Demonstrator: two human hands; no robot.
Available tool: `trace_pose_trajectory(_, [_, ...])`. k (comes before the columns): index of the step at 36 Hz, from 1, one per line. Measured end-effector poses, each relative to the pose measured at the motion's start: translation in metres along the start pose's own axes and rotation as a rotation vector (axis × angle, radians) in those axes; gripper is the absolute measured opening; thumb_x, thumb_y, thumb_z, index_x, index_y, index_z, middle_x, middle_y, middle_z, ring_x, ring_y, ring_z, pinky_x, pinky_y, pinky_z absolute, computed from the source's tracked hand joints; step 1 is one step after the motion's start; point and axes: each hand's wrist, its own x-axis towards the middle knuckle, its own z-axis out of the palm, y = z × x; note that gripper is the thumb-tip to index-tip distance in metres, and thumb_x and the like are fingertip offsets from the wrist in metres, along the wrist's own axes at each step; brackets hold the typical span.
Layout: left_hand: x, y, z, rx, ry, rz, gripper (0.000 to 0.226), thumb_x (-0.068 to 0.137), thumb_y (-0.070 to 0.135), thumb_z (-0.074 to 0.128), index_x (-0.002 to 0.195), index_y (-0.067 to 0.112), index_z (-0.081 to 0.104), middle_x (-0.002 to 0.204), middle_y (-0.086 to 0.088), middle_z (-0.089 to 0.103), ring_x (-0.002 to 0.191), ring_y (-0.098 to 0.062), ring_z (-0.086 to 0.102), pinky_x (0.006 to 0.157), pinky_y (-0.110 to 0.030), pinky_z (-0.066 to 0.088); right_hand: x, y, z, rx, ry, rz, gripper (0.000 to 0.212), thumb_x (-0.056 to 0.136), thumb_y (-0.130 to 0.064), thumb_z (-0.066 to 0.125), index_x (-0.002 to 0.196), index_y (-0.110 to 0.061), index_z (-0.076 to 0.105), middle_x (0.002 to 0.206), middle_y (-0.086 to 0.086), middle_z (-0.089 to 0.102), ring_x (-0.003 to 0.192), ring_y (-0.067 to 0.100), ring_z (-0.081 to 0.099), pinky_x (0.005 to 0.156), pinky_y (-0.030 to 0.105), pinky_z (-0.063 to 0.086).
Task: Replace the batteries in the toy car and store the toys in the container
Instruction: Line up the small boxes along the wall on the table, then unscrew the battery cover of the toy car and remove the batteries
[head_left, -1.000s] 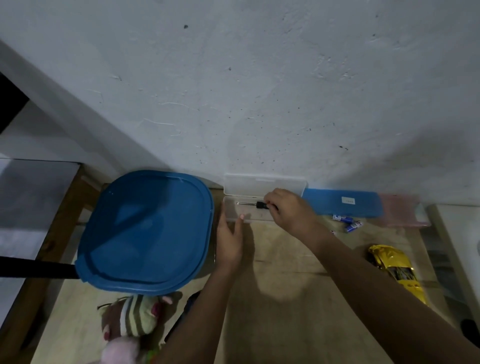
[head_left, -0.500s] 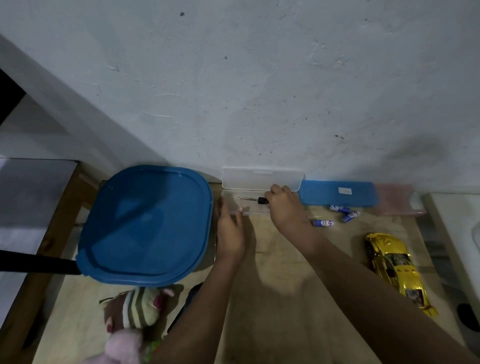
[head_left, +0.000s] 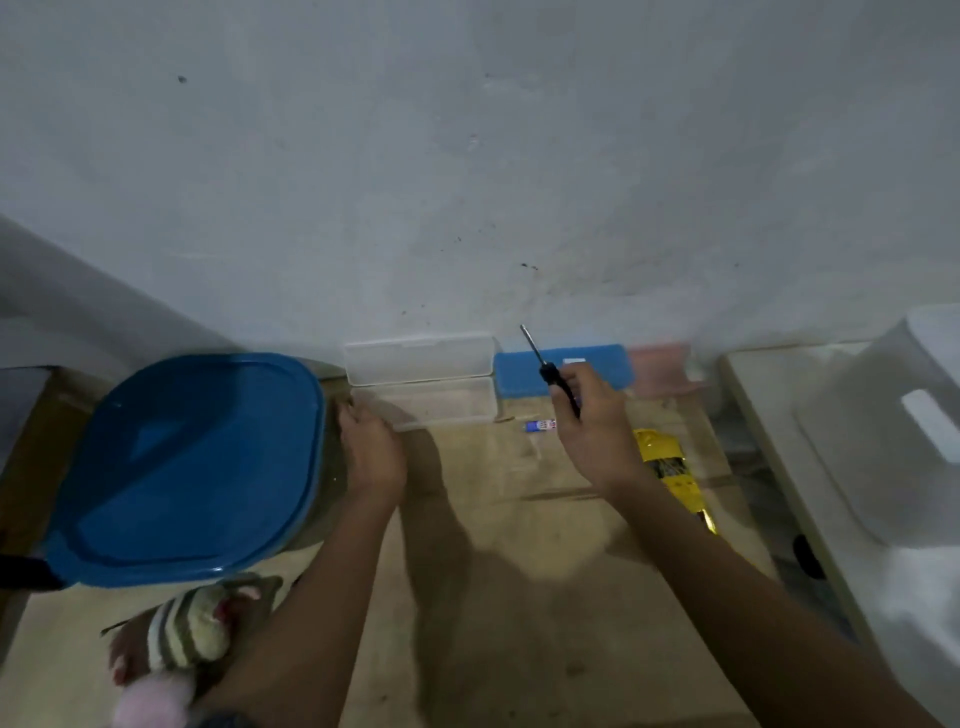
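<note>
Right hand (head_left: 597, 431) grips a screwdriver (head_left: 545, 370) by its dark handle. It is raised off the tabletop (head_left: 519, 571) with the shaft tilted up and to the left, in front of a blue case (head_left: 602, 364). The car (head_left: 670, 467), yellow, lies on the tabletop just right of that wrist, which partly hides it (motion blur hides which side faces up). One battery (head_left: 540, 426) lies loose just left of the right hand.

Left hand (head_left: 371, 452) sits at the left front corner of an open clear case (head_left: 421, 405), fingertips against its edge. Whether it clasps the case or only rests there is too blurred to tell. A pink case (head_left: 662, 364) stands beyond the blue one, by the wall. The container (head_left: 192, 467), with its blue lid on, takes up the left of the tabletop, and plush toys (head_left: 187, 629) lie in front of it.

The step in hand looks like fetching the tool, so the battery change itself seems not yet begun. Next, the car probably needs its underside turned up and steadied, likely by the left hand. The tip must then seat squarely in the cover screw, since a small screw slips and strips easily. Storing comes later and will need that lid off.
</note>
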Motion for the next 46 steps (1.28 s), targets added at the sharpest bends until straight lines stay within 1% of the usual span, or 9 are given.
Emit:
trace_pose_trajectory(5, [-0.033,0.047,0.022,0.094,0.048,0.146,0.056,0.101,0.009,0.033,0.148,0.003,0.005,0.158,-0.014,-0.007,0.146,-0.025,-0.004,0.112,-0.02,0.002,-0.015,0.041,-0.059,0.036,0.097,0.145,0.011,0.094,-0.016,0.051,0.103,-0.011,0.056,0.089,-0.001,0.057,0.084,0.015,0.055,0.067,0.024,0.041])
trace_pose_trajectory(11, [-0.119,0.108,0.084,0.042,-0.326,0.441,0.05,0.098,0.018,0.043,0.145,0.008,0.028,0.146,-0.014,0.035,0.134,-0.026,0.034,0.105,-0.028,0.028,-0.051,0.109,-0.098,0.064,0.166,0.34,0.008,0.09,-0.01,0.056,0.084,-0.01,0.051,0.068,-0.002,0.05,0.07,0.019,0.049,0.055,0.019,0.034])
trace_pose_trajectory(21, [-0.173,0.136,0.155,0.27,-0.575,0.177,0.084,0.088,0.065,0.039,0.151,0.022,0.004,0.154,-0.013,0.015,0.135,-0.036,0.03,0.103,-0.046,0.036,-0.087,0.153,-0.102,0.108,0.039,0.526,0.013,0.084,-0.007,0.065,0.092,0.003,0.062,0.083,0.006,0.058,0.082,0.017,0.053,0.065,0.02,0.036])
trace_pose_trajectory(26, [-0.169,0.138,0.155,0.24,-0.624,0.158,0.105,0.077,0.062,0.062,0.151,0.021,0.0,0.153,-0.015,0.01,0.134,-0.038,0.032,0.103,-0.043,0.037,-0.091,0.154,-0.1,0.161,-0.024,0.566,0.002,0.086,-0.013,0.063,0.088,-0.014,0.063,0.091,0.005,0.065,0.091,0.023,0.064,0.066,0.022,0.046])
trace_pose_trajectory(31, [-0.159,0.124,0.139,0.21,-0.658,0.173,0.098,0.079,0.049,0.066,0.15,0.023,0.005,0.146,-0.014,0.024,0.13,-0.033,0.038,0.099,-0.038,0.04,-0.089,0.14,-0.096,0.051,-0.121,0.47,0.014,0.085,0.004,0.058,0.097,0.007,0.063,0.089,0.008,0.059,0.088,0.019,0.056,0.061,0.009,0.036])
trace_pose_trajectory(34, [-0.149,0.108,0.126,0.115,-0.662,0.107,0.096,0.077,0.051,0.067,0.15,0.025,0.012,0.141,-0.011,0.034,0.127,-0.031,0.042,0.096,-0.035,0.04,-0.089,0.135,-0.088,0.043,-0.114,0.465,0.014,0.082,0.011,0.054,0.09,0.006,0.064,0.077,0.002,0.055,0.083,0.017,0.053,0.06,0.007,0.038])
trace_pose_trajectory(37, [-0.14,0.095,0.107,-0.024,-0.651,0.015,0.097,0.06,0.062,0.066,0.143,0.027,0.03,0.134,-0.006,0.049,0.117,-0.028,0.052,0.096,-0.042,0.048,-0.088,0.13,-0.079,0.025,-0.181,0.455,0.015,0.083,0.007,0.053,0.091,0.0,0.063,0.085,0.008,0.06,0.084,0.02,0.057,0.074,0.027,0.047])
trace_pose_trajectory(43, [-0.133,0.082,0.065,-0.546,-0.687,-0.183,0.053,0.086,0.025,0.063,0.135,0.03,0.042,0.122,-0.005,0.058,0.1,-0.022,0.059,0.076,-0.034,0.051,-0.081,0.126,-0.074,-0.086,-0.228,0.424,0.027,0.075,0.008,0.052,0.071,-0.019,0.053,0.085,0.015,0.058,0.092,0.038,0.059,0.072,0.037,0.045])
trace_pose_trajectory(46, [-0.134,0.084,0.046,-0.846,-0.76,-0.214,0.04,0.085,0.019,0.06,0.123,0.028,0.051,0.099,-0.002,0.062,0.084,-0.021,0.06,0.066,-0.032,0.048,-0.067,0.091,-0.088,-0.108,-0.181,0.372,0.017,0.083,-0.004,0.06,0.099,-0.009,0.06,0.105,0.008,0.053,0.1,0.026,0.054,0.074,0.025,0.036])
